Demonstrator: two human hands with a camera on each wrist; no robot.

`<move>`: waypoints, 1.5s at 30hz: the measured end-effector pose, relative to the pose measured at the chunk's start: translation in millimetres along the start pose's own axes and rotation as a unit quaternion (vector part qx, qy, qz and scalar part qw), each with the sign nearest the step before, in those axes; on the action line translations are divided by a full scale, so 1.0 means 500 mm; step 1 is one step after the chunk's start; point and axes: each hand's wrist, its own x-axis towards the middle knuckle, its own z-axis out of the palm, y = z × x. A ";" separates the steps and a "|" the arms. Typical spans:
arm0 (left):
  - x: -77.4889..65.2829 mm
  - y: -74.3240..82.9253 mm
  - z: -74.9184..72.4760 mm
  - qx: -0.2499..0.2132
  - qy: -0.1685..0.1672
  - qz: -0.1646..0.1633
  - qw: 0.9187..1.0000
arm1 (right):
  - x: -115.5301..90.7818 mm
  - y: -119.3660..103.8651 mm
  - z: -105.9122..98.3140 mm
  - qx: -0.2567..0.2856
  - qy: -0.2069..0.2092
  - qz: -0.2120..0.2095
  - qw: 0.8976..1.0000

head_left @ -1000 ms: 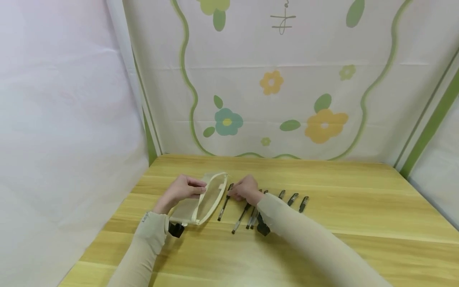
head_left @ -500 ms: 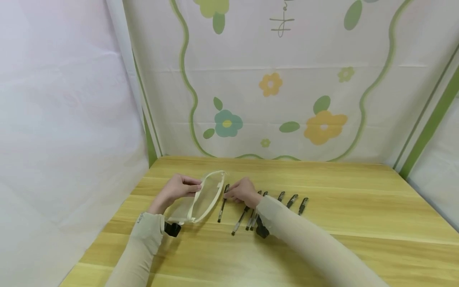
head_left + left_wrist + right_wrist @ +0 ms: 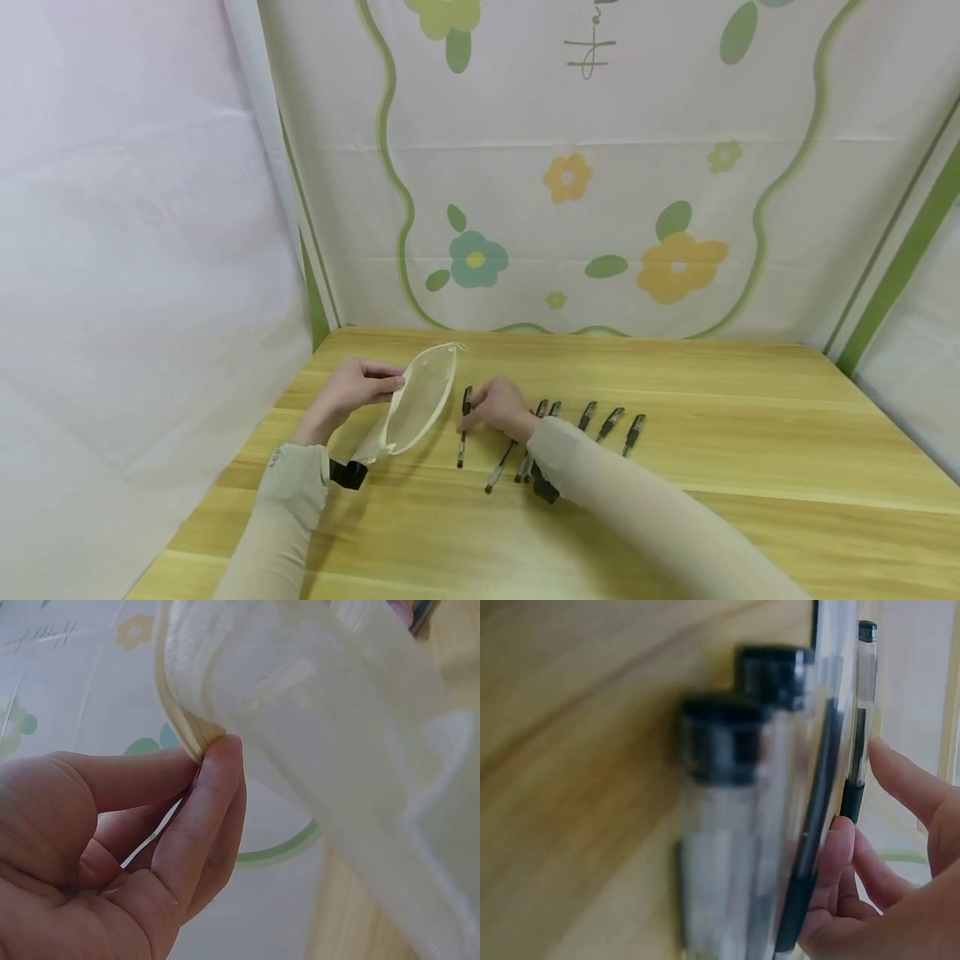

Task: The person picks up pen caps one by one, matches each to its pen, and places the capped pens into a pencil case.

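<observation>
My left hand [image 3: 351, 392] pinches one edge of the mouth of a translucent, cream-trimmed zip pouch [image 3: 424, 398] at the left of the table. In the left wrist view, thumb and fingertips grip the trim of the pouch [image 3: 315, 727], which hangs gaping. Just right of it, my right hand [image 3: 495, 408] holds a black-capped clear gel pen [image 3: 461, 452] between thumb and fingers. The right wrist view shows that pen [image 3: 861, 727] between thumb and fingertips, its lower part beside the fingers.
Another gel pen [image 3: 498, 468] lies under the right hand, partly hidden. Several more pens, such as the rightmost pen [image 3: 633, 432], lie in a loose row beneath and beyond the right sleeve. A flowered cloth [image 3: 555, 233] stands behind the wooden table [image 3: 720, 392].
The left hand has drawn the pouch leftward, and its mouth has widened and lifted. My right hand has moved slightly left, and the capped end of its pen has swung left.
</observation>
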 end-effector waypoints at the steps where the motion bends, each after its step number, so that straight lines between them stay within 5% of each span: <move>1: 0.000 -0.001 -0.001 0.003 -0.001 0.001 1.000 | -0.001 0.000 -0.001 -0.001 -0.002 -0.001 1.000; 12: 0.000 -0.002 -0.007 -0.007 0.001 0.003 1.000 | -0.012 0.015 -0.029 0.032 -0.038 -0.011 0.999; 21: 0.000 -0.001 0.003 0.000 0.001 0.006 1.000 | -0.013 0.015 -0.027 -0.059 -0.021 -0.071 0.995; 33: 0.000 -0.005 0.006 0.009 -0.002 0.013 1.000 | -0.020 0.028 -0.055 0.006 -0.048 -0.023 0.999; 45: 0.000 -0.002 0.010 0.010 -0.006 0.009 1.000 | -0.050 0.026 -0.071 0.062 -0.009 0.017 0.998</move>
